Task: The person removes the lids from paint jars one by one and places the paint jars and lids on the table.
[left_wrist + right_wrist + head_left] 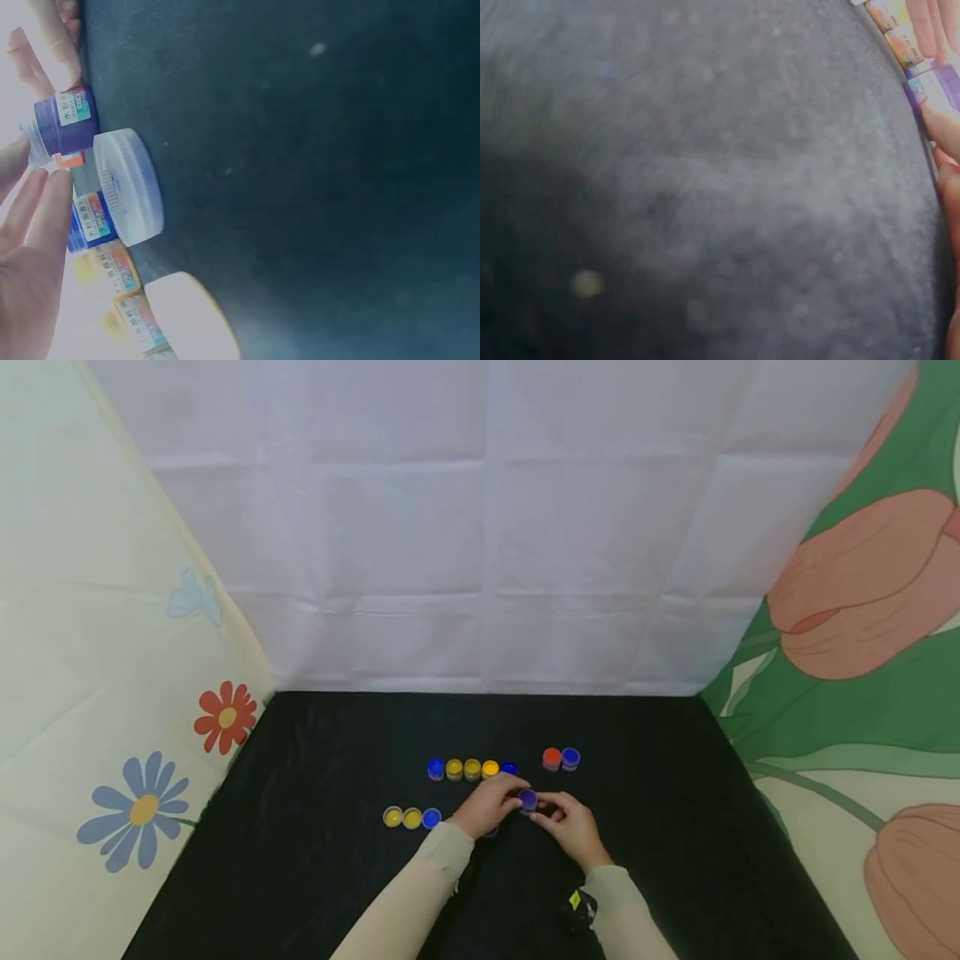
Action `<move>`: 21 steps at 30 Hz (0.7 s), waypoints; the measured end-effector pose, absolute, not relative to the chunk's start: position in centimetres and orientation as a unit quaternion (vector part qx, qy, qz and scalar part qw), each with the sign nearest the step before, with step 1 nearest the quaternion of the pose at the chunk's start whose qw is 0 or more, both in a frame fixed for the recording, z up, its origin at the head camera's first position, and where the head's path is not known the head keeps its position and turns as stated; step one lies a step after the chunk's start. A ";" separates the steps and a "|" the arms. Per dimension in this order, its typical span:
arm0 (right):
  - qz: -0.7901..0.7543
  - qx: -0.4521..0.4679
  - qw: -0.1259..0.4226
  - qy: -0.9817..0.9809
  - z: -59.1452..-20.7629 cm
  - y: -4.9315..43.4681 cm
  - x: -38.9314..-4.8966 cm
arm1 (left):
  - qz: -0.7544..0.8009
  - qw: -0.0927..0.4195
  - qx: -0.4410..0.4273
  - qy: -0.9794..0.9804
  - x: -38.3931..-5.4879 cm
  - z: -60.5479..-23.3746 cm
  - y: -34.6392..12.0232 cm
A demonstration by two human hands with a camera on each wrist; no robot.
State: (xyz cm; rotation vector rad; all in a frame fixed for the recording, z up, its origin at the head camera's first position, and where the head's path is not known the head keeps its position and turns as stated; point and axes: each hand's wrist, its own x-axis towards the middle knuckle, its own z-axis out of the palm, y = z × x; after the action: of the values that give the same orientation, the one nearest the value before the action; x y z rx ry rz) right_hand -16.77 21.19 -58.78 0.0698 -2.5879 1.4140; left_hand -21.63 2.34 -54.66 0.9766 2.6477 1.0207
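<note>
In the head view, a small purple paint jar [528,799] is between my two hands. My left hand [487,804] pinches it from the left, its fingers at the translucent cap [34,142] in the left wrist view. My right hand [576,828] grips the jar from the right, with fingertips by its label [73,106]. Behind my left hand runs a row of jars: blue [437,768], yellow [454,769] and orange-yellow [490,769] among them. The right wrist view catches only part of the purple jar [939,88] at its edge.
An orange-red jar [552,758] and a blue jar [571,758] stand together at the back right. Nearer are round pieces resembling lids, two yellow [393,817] and one blue [431,818]; my left arm partly hides that row. Black cloth [300,860] covers the table.
</note>
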 end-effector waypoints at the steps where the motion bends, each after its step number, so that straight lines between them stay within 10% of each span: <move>1: 0.478 0.022 0.096 -0.873 -58.8 21.2 -16.8 | 0.335 0.069 0.332 0.879 -21.7 -54.6 2.4; 21: 0.460 0.037 0.120 -0.879 -58.9 20.9 -16.9 | 0.330 0.055 0.345 0.877 -21.2 -54.3 2.9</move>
State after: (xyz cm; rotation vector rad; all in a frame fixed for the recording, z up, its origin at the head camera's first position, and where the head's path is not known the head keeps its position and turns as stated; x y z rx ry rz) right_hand -16.89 20.89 -58.89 0.1067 -2.5683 1.3445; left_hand -21.21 2.85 -54.31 1.0467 2.6617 1.0029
